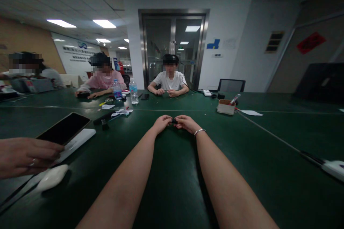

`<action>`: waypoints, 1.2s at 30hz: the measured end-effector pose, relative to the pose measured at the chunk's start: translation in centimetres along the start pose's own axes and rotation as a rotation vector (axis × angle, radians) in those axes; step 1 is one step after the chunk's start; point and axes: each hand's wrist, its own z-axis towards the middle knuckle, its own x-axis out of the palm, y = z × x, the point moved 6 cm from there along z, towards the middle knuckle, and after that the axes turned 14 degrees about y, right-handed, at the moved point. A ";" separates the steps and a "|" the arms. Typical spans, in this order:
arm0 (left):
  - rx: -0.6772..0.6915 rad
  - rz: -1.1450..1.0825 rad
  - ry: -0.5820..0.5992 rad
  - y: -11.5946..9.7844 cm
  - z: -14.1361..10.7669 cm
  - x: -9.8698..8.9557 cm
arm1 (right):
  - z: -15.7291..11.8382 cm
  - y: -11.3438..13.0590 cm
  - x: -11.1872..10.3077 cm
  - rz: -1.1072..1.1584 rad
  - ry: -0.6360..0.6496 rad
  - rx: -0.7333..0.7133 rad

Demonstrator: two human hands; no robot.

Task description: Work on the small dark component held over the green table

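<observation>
Both my arms reach forward over the dark green table (172, 186). Between the fingertips is a small black object (174, 121), too small to tell its kind. My left hand (162, 123) pinches its left end. On the other end, the fingers of my right hand (188, 123) are closed. A silver bracelet (199, 131) circles my right wrist. The fingers hide much of the object, and I cannot tell whether it rests on the table.
At left, another person's hand (29, 155) holds a phone (64, 128) above a white box, beside a white mouse (53, 178). Water bottles (133, 92) stand farther back. A small box (226, 108) and a cable (268, 128) lie right. Several people sit around the table.
</observation>
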 end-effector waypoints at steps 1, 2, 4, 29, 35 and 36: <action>0.002 0.006 0.006 0.1 0.0 0.0 | 0.0 0.0 0.0 0.000 0.000 -0.001; 0.006 0.012 0.011 0.1 0.1 0.0 | 0.0 0.1 0.0 0.000 0.000 0.000; 0.012 0.022 0.008 0.2 0.2 0.0 | -0.1 0.1 0.1 0.000 -0.004 0.004; -0.007 0.014 -0.013 -0.1 -0.1 0.0 | -0.3 0.3 0.3 -0.006 -0.005 -0.003; 0.009 0.027 -0.005 0.3 0.3 -0.1 | -0.5 0.4 0.4 -0.001 -0.015 -0.001; 0.009 0.023 -0.011 0.4 0.3 -0.2 | -0.5 0.5 0.5 0.000 -0.016 -0.001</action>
